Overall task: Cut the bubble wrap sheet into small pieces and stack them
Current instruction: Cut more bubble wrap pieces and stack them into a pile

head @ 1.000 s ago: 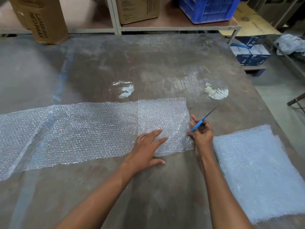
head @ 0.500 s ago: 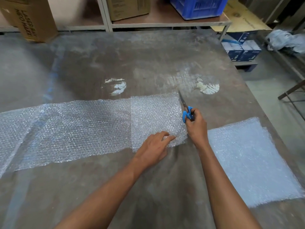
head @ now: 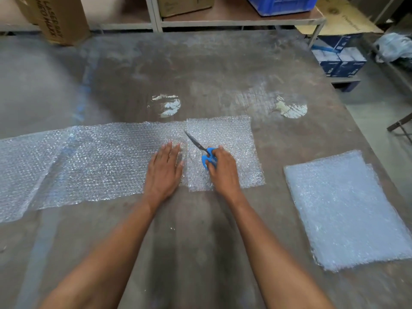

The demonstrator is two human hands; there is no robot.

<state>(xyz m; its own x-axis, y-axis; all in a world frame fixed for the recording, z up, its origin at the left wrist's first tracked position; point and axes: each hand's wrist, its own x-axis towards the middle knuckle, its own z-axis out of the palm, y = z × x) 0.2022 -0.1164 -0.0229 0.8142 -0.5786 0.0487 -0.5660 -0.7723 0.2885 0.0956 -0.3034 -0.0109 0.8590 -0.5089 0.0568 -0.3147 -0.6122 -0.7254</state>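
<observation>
A long bubble wrap sheet (head: 89,163) lies across the worn table (head: 200,63), running off the left edge. Its right end is folded back over itself as a doubled flap (head: 231,139). My left hand (head: 163,172) presses flat on the sheet just left of the fold line, fingers straight. My right hand (head: 223,172) rests on the flap and grips blue-handled scissors (head: 201,150), whose blades point up and left toward the fold. A stack of cut bubble wrap pieces (head: 347,208) lies on the table at the right.
Behind the table stand a cardboard box (head: 60,18) at the back left and a low shelf (head: 240,22) carrying a box and a blue crate (head: 283,4). Blue-and-white cartons (head: 338,61) sit on the floor to the right. The table's right edge runs diagonally past the stack.
My right hand carried the scissors from the flap's right edge leftward onto the flap, blades now aimed at the fold. My left hand moved left off the flap and flattened on the sheet.
</observation>
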